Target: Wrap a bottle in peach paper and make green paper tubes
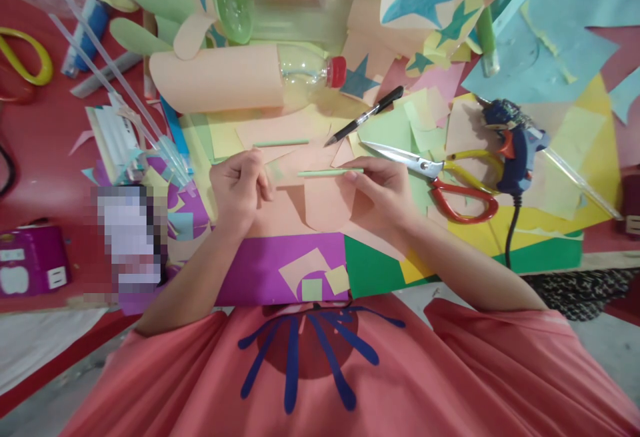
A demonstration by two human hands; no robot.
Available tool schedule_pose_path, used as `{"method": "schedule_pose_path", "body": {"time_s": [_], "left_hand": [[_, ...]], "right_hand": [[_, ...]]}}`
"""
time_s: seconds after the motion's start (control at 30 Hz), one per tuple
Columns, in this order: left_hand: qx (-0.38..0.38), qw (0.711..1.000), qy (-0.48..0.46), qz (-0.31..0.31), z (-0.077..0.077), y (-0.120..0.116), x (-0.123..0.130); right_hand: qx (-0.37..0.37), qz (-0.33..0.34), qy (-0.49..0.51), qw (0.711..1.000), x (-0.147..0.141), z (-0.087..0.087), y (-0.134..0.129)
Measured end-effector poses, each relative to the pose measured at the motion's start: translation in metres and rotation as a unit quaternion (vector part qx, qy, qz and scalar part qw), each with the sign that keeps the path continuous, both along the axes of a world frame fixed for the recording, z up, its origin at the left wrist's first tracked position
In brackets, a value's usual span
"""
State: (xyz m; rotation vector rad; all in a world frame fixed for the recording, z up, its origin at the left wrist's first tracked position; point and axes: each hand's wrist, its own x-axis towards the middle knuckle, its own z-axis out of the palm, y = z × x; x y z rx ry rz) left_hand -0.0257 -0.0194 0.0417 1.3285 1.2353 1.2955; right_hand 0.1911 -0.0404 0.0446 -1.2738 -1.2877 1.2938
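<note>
My right hand (383,187) pinches the right end of a thin pale green stick (320,173) between thumb and fingers. Right below the stick is a peach paper flap (327,204) with a rounded lower edge; whether the two are joined I cannot tell. My left hand (237,180) is closed with its fingers curled, to the left of the stick and apart from it. Anything inside those fingers is hidden. Just beyond the left hand, a second thin green stick (283,142) lies on peach paper. A black pen (365,116) rests beyond the right hand.
Scissors (435,174) lie right of my right hand, blades pointing left. Farther right is a blue glue gun (523,157) with a black cord. A paper-wrapped bottle (220,78) with a red cap lies beyond the hands. A phone-like blurred object (130,240) sits left.
</note>
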Motion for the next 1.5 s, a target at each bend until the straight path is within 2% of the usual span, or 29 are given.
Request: {"method": "schedule_pose_path", "body": {"time_s": [0.13,0.2,0.27,0.33,0.4,0.43,0.53,0.63,0.73,0.9,1.0,1.13,1.33,1.5], "left_hand": [[0.046,0.998,-0.032,0.006,-0.007,0.006,-0.001],[0.082,0.995,-0.052,-0.017,-0.006,0.007,0.002],[0.093,0.994,-0.029,-0.041,-0.003,0.003,0.005],[0.074,0.992,0.030,-0.102,0.003,-0.005,0.007],[0.022,0.979,0.101,-0.176,0.008,-0.012,0.009],[0.007,0.973,0.130,-0.192,0.010,-0.014,0.009],[-0.016,0.967,0.166,-0.191,0.012,-0.017,0.010],[-0.024,0.966,0.163,-0.197,0.009,-0.015,0.010],[-0.028,0.964,0.162,-0.206,0.007,-0.014,0.011],[-0.033,0.976,0.114,-0.183,0.007,-0.015,0.013],[-0.022,0.991,0.051,-0.122,0.007,-0.012,0.013],[0.017,0.998,0.035,-0.039,0.008,-0.006,0.011],[0.035,0.999,0.023,-0.010,0.004,-0.002,0.003],[0.024,0.998,0.056,0.008,-0.001,0.003,0.001]], "right_hand": [[0.008,0.010,-0.004,1.000,0.001,0.000,0.000],[0.015,0.023,-0.007,1.000,0.002,0.000,0.000],[0.027,0.042,-0.011,0.999,0.002,0.000,0.000],[0.041,0.066,-0.014,0.997,0.001,0.000,-0.001],[0.053,0.092,-0.007,0.994,0.000,-0.001,-0.001],[0.056,0.103,-0.002,0.993,-0.001,-0.002,-0.002],[0.046,0.102,0.011,0.994,-0.003,-0.005,-0.003],[0.010,0.078,0.032,0.996,-0.004,-0.007,-0.004],[0.003,0.084,0.027,0.996,-0.004,-0.007,-0.004],[0.013,0.071,0.011,0.997,-0.004,-0.004,-0.004],[-0.007,0.037,0.002,0.999,-0.004,-0.004,-0.003],[-0.017,0.025,-0.007,1.000,-0.003,-0.003,-0.002],[-0.018,0.013,0.003,1.000,-0.003,0.000,-0.001],[-0.014,0.014,0.006,1.000,-0.004,-0.001,-0.001]]}}
